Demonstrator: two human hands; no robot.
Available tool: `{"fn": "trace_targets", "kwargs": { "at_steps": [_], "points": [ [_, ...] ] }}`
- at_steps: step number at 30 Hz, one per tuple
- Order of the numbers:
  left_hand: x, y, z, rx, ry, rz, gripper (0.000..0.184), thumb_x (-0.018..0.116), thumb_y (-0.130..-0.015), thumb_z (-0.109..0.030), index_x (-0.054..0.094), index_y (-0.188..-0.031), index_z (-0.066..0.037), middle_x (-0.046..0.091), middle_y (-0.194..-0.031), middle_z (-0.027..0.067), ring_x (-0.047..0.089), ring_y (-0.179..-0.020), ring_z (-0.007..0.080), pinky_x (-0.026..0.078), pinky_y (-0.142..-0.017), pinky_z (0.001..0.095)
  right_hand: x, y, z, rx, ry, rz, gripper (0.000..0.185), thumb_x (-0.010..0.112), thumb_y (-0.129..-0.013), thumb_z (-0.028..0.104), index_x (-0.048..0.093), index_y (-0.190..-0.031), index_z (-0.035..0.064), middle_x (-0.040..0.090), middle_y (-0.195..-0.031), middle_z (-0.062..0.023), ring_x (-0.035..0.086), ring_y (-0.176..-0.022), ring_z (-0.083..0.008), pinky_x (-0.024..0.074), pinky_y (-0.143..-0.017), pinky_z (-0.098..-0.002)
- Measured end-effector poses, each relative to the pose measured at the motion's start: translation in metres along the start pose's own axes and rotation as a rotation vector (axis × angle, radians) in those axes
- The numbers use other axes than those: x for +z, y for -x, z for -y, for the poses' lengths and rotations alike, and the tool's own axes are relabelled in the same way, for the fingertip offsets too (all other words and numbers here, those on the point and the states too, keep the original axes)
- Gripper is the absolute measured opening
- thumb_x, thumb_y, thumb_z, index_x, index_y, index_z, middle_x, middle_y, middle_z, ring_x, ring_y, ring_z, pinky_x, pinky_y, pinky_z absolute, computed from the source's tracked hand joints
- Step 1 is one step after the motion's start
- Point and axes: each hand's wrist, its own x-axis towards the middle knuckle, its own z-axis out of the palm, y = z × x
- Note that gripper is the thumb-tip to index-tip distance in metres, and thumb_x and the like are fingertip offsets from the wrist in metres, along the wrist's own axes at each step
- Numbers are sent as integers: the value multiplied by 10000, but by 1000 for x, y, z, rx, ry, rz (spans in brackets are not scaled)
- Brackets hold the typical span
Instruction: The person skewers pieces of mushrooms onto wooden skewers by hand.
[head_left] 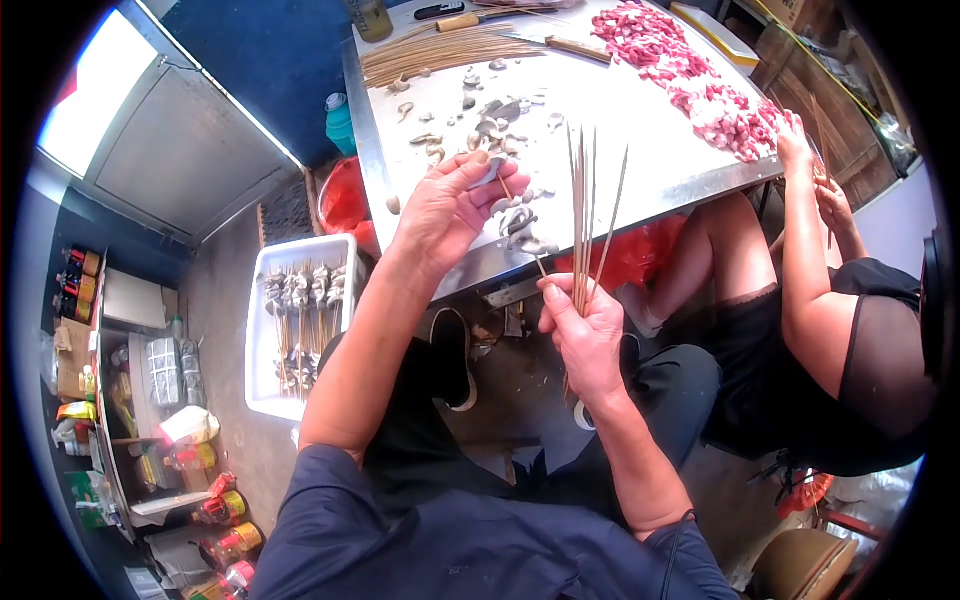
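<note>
White tabletop point(640, 130) backed both hands: the right hand point(585, 332) grasped a bundle of sticks point(582, 225) pointing away from the body, its loaded stick point(541, 264) slanting toward the left hand point(455, 205), which pinched a grey slice point(488, 173). Loose grey pieces point(490, 127) lay beyond, nearer that hand.

Skewers point(580, 262) part. hidden in R hand point(588, 340) — jar point(370, 20) cut off @ top, btl labels point(236, 503) illegible.

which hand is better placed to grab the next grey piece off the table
Left, I'd say: the left hand is closer to the loose grey pieces on the table and pinches a small piece, while the right hand is farther back, gripping a bunch of sticks.
</note>
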Motion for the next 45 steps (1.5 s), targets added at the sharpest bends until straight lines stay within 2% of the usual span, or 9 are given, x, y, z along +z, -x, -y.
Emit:
{"fn": "trace_targets", "kwargs": {
  "at_steps": [10, 20, 24, 29, 33, 37, 40, 42, 45],
  "points": [
    [0, -1, -1, -4, -167, 108, 139, 639, -899, -112, 599, -969, 0, 675, -941, 164, 675, -942, 291, 515, -893, 383, 0, 0, -1, -8, -18, -7, 99, 564, -942, 85, 626, -960, 10, 535, -659, 34, 480, -572, -26, 365, -517, -176],
    [8, 6, 10, -71, -287, 214, 88, 618, -909, -98, 587, -922, -17, 671, -1007, 199, 654, -999, 311, 506, -943, 431, -5, 0, 2, 69, -143, -13, 102, 571, -942, 94, 625, -989, 21, 552, -625, 9, 404, -473, -10, 286, -436, -160],
    [9, 6, 21, -68, -227, 158, 89, 610, -914, -78, 564, -945, -8, 667, -970, 199, 671, -937, 298, 553, -872, 434, -4, 0, 1, 24, -107, -34, 119, 564, -949, 105, 615, -1018, 23, 559, -625, 0, 387, -443, -6, 270, -411, -151],
    [17, 10, 38, -2, -347, 95, 94, 626, -908, -82, 584, -906, 1, 674, -903, 161, 687, -847, 226, 589, -742, 332, -6, -1, -3, -23, -84, -61, 108, 562, -948, 97, 612, -1013, 27, 554, -617, -3, 384, -439, -8, 269, -408, -155],
    [17, 16, 43, -14, -512, 195, 83, 632, -904, -86, 601, -907, -10, 678, -907, 139, 684, -860, 196, 578, -733, 312, -5, -1, -1, -27, -98, -120, 61, 572, -944, 100, 604, -955, 49, 555, -611, -10, 373, -422, -13, 261, -394, -163],
    [17, 12, 46, -56, -361, 157, 125, 631, -912, -113, 605, -946, 4, 674, -908, 119, 675, -837, 170, 570, -751, 298, -7, -7, -1, -22, -131, -119, 57, 580, -944, 113, 590, -911, 68, 559, -615, -16, 369, -414, -16, 251, -387, -164],
    [20, 7, 36, -70, -417, 159, 144, 617, -924, -133, 617, -969, 4, 674, -912, 104, 666, -831, 154, 559, -747, 278, -4, -7, 1, -24, -181, -119, 61, 582, -945, 120, 589, -917, 66, 558, -618, -17, 368, -416, -14, 249, -388, -161],
    [25, -4, 22, 171, -614, 163, 179, 612, -928, -156, 637, -982, 12, 676, -908, 84, 644, -781, 134, 522, -688, 251, -3, -7, 2, -24, -195, -125, 65, 585, -946, 126, 589, -921, 66, 559, -620, -16, 366, -418, -12, 248, -389, -159],
    [22, -41, 5, 376, -862, 62, 185, 626, -895, -136, 643, -1000, 16, 677, -873, 84, 644, -751, 138, 516, -671, 254, -4, -7, 3, -20, -208, -119, 65, 583, -947, 130, 593, -927, 69, 558, -619, -14, 368, -421, -10, 251, -392, -157]
  ]
}}
